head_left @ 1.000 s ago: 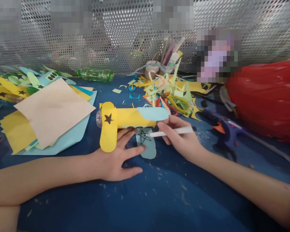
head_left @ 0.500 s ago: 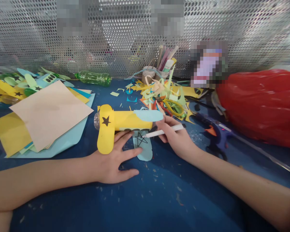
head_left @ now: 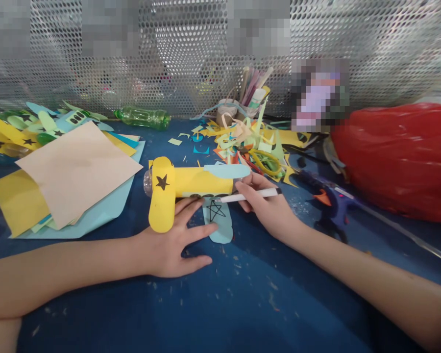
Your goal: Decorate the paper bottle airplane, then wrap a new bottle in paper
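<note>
A yellow paper-covered bottle plane (head_left: 194, 182) lies on the blue table with a yellow wing (head_left: 161, 201) bearing a black star and a light blue tail piece (head_left: 227, 170). My left hand (head_left: 172, 242) lies flat with fingers spread beside the yellow wing, fingertips touching a light blue wing (head_left: 220, 223). A star outline is drawn on that wing. My right hand (head_left: 268, 206) pinches a white marker (head_left: 248, 197), its tip at the star.
A stack of coloured paper sheets (head_left: 69, 181) lies at the left, more paper planes behind it. A green bottle (head_left: 143, 117), a cup of tools (head_left: 230, 110), paper scraps with yellow scissors (head_left: 266, 162), a blue glue gun (head_left: 330, 203) and a red plastic bag (head_left: 400, 157) surround the work.
The marker tip has shifted slightly over the star on the light blue wing. My left hand stays flat in the same place. The view has moved a little.
</note>
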`<state>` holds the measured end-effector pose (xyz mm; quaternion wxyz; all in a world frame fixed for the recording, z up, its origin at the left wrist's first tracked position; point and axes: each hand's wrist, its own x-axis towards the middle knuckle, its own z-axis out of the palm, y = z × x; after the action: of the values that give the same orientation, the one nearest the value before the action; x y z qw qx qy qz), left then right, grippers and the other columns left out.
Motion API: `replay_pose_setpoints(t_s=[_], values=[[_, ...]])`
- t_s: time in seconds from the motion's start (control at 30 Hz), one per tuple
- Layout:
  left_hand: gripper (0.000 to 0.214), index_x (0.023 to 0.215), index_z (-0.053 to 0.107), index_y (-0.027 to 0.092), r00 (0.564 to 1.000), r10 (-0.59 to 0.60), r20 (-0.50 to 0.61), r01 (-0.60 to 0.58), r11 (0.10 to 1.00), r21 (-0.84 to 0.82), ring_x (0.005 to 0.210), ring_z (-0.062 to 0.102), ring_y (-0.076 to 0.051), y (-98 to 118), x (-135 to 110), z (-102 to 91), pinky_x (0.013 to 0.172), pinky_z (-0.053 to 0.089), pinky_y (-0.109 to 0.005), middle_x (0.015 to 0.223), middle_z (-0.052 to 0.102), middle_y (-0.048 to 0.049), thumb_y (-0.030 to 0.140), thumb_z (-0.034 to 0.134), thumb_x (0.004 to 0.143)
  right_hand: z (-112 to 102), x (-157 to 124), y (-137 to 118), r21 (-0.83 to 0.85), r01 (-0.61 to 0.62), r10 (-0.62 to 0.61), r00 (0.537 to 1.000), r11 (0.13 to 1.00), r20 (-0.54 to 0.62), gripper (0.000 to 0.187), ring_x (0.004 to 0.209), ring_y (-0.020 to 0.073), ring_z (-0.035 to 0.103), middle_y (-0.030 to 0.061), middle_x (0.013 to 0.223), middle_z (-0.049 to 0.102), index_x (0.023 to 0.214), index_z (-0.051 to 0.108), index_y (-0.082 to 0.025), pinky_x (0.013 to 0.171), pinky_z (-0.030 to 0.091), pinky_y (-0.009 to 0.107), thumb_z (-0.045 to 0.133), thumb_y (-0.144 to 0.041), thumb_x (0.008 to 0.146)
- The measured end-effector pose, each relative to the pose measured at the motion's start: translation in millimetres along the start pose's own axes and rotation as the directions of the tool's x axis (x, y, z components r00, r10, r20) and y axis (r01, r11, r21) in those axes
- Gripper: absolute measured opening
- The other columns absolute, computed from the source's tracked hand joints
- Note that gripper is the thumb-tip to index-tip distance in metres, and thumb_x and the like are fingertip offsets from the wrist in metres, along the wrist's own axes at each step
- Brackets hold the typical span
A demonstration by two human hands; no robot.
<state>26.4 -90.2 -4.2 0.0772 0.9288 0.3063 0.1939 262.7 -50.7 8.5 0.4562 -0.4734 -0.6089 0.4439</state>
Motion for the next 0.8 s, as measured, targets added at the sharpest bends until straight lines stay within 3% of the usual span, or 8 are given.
replay_pose_setpoints(t_s=[0.8], values=[[0.052, 0.129, 0.059, 0.026, 1.000, -0.009, 0.009, 0.009, 1.000, 0.010, 0.135, 0.035, -0.040, 0.9, 0.2, 1.0, 0.108, 0.034, -0.060, 0.148, 0.035, -0.0179, 0.053, 0.060, 0.085, 1.2, -0.7, 4.3, -0.046, 0.007, -0.007, 1.000, 0.999, -0.002, 0.028, 0.043, 0.0084, 0.038, -0.0086, 0.043, 0.046, 0.066, 0.038, -0.023, 0.049, 0.031, 0.025, 0.053, -0.026, 0.090]])
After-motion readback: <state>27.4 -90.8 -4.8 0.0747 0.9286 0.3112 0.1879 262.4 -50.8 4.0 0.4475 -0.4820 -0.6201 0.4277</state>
